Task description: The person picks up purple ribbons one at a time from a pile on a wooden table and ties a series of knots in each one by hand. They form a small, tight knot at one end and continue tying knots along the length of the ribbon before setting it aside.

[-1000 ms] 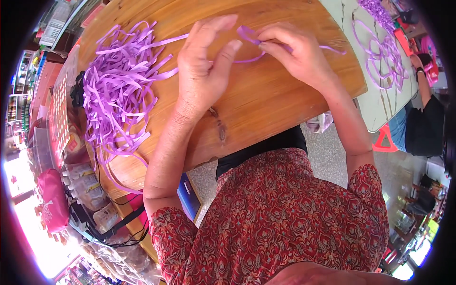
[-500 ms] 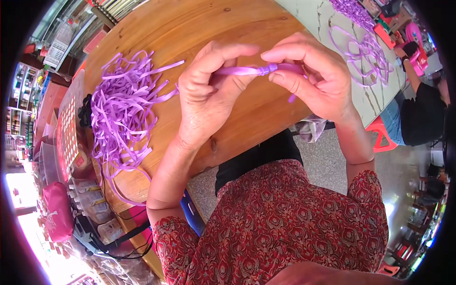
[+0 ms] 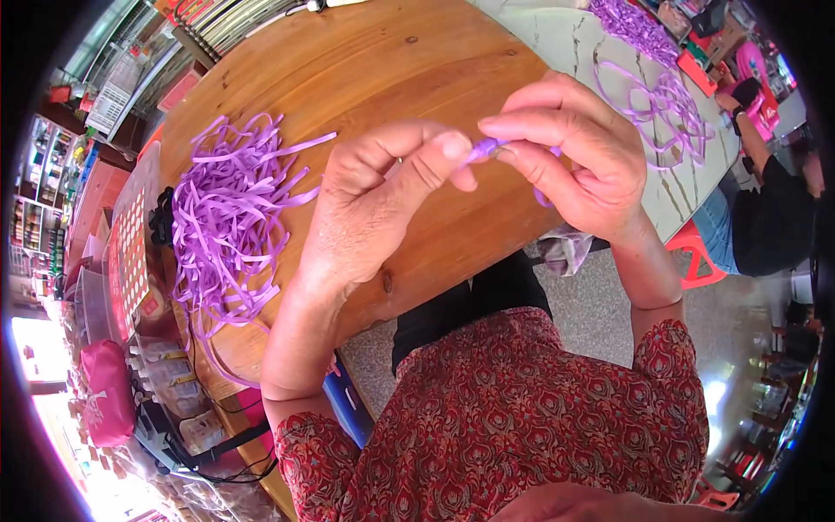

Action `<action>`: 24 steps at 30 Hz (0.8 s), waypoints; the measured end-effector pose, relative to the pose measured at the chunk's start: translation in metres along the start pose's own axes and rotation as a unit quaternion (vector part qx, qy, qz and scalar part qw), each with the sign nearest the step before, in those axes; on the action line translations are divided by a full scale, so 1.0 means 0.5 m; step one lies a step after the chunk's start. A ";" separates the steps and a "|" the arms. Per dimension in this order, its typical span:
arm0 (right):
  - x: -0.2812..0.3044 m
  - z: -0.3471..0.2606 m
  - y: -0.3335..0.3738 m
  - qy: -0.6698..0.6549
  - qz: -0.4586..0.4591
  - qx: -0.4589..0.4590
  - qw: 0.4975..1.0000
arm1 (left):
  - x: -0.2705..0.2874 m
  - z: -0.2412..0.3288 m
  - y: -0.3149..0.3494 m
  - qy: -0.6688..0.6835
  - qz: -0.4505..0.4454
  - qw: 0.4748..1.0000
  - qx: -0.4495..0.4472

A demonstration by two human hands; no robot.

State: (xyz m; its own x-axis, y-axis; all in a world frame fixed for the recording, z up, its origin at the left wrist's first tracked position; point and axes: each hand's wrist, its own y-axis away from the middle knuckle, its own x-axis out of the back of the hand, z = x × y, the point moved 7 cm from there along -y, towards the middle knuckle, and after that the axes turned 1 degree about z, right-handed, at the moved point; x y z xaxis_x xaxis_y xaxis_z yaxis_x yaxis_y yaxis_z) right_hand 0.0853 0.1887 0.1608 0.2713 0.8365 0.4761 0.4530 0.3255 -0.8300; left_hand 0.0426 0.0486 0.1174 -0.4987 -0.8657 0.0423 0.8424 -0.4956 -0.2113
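Both hands are raised over the round wooden table [image 3: 417, 74], pinching one piece of purple ribbon [image 3: 481, 151] between them. Thumb and fingers of my left hand [image 3: 374, 196] are closed on its left part. My right hand [image 3: 578, 152] grips the ribbon's other side between thumb and forefinger, close to the left fingertips. The piece looks bunched or knotted in the short gap, though its exact form is too small to tell. A tail of it hangs below the right palm. On the table to the left lies a tangled heap of purple ribbon lengths [image 3: 226, 217].
A marble-patterned table [image 3: 565, 39] adjoins at right, bearing loose purple ribbon loops [image 3: 670, 117] and a denser purple pile [image 3: 635, 30]. A person in black [image 3: 774, 217] sits beyond it by a red stool [image 3: 691, 252]. A pink pouch [image 3: 108, 391] and cables are at lower left.
My left hand has rolled over and moved its pinch to the bunched part, thumb now on top. The straight ribbon stretch between the hands no longer shows. My right hand stays nearly in place.
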 end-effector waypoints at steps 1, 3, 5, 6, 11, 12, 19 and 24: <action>0.003 -0.005 -0.002 -0.004 0.001 0.034 0.999 | -0.004 -0.006 -0.002 -0.010 -0.018 1.000 0.020; 0.006 -0.008 -0.007 -0.001 -0.002 0.037 0.999 | -0.008 -0.006 0.002 0.026 -0.043 0.998 0.041; 0.007 -0.008 -0.008 0.003 -0.006 0.039 0.999 | -0.018 -0.005 0.004 0.063 -0.069 0.994 0.062; 0.007 -0.004 -0.006 -0.003 -0.008 0.020 1.000 | -0.015 -0.003 0.003 0.055 -0.053 0.995 0.064; -0.008 0.024 0.003 -0.140 -0.022 -0.104 0.984 | 0.008 0.020 0.000 -0.130 0.025 0.983 -0.130; -0.010 0.028 0.004 -0.144 -0.039 -0.115 0.982 | 0.011 0.023 0.003 -0.123 0.045 0.982 -0.137; -0.016 0.035 0.010 -0.155 -0.034 -0.127 0.979 | 0.005 -0.006 0.008 0.018 0.025 0.998 -0.051; -0.018 0.036 0.011 -0.154 -0.032 -0.111 0.981 | 0.000 -0.011 0.005 0.068 0.004 0.995 -0.066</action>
State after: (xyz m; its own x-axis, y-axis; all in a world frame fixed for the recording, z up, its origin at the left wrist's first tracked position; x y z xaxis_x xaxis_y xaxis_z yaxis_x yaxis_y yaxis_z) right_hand 0.0701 0.1908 0.1468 -0.0166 0.9223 0.3861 0.6440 0.3053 -0.7015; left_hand 0.0438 0.0478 0.1117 -0.5231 -0.8475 -0.0903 0.8165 -0.4679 -0.3381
